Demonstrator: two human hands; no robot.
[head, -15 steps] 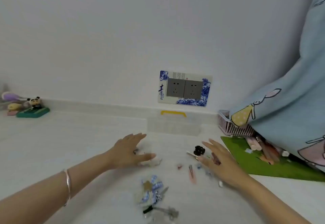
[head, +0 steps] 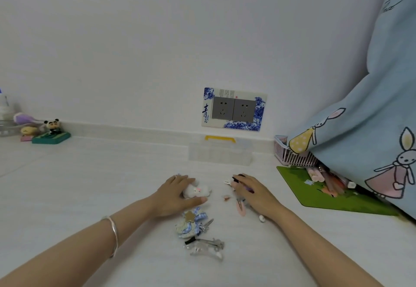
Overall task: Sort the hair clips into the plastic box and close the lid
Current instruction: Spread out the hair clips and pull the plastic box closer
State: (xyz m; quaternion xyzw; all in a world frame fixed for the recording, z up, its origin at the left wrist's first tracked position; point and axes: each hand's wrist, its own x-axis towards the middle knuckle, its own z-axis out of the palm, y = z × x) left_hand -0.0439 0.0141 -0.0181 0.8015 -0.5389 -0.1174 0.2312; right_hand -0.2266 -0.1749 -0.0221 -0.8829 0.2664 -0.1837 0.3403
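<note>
Left hand point(head: 172, 197) now grips clip point(head: 196, 191), box point(head: 219, 155) apart

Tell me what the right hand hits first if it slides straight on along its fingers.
Most likely the small white clip just beyond the fingertips of the right hand; the black clip lies under them. Past that, the clear plastic box by the wall, though depth is unclear.

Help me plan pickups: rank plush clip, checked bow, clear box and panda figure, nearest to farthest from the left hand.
1. Plush clip, between thumb and fingers of the left hand.
2. Checked bow, just nearer the camera.
3. Clear box, back by the wall.
4. Panda figure, far left.
</note>
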